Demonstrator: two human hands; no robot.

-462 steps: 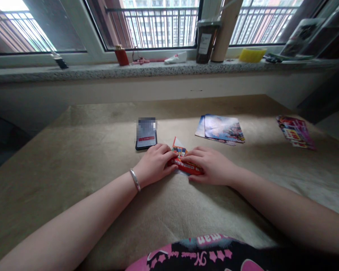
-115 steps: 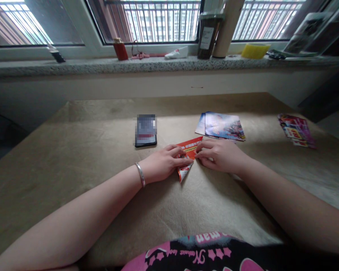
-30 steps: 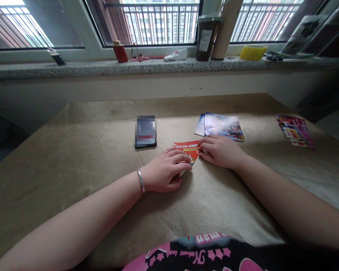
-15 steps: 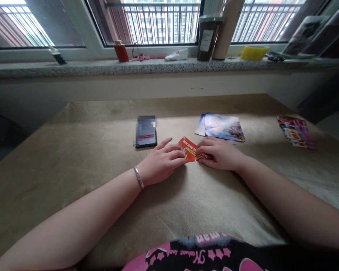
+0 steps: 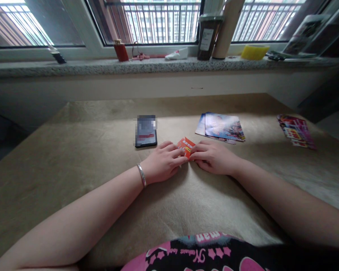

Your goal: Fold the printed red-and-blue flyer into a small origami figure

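Observation:
An orange printed leaflet (image 5: 188,144) with white and yellow lettering lies on the table between my two hands. My left hand (image 5: 168,160), with a silver bangle at its wrist, presses its fingers on the leaflet's left part. The fingers of my right hand (image 5: 211,156) are closed on the right end, which they hide; whether the paper is folded there I cannot tell. Just behind my left hand lies a dark phone (image 5: 146,131), its screen blurred out. Beyond my right hand is a small stack of glossy picture sheets (image 5: 224,126).
A fanned pile of pink and red cards (image 5: 296,131) lies at the right of the tan-covered table (image 5: 73,150). Along the stone windowsill (image 5: 158,67) stand a red container (image 5: 121,51), a dark lidded jar (image 5: 208,39) and a yellow tape roll (image 5: 254,52).
My right hand has moved slightly left and nearer to me, and less of the leaflet shows on its right side. My left fingers have drawn closer together on the paper.

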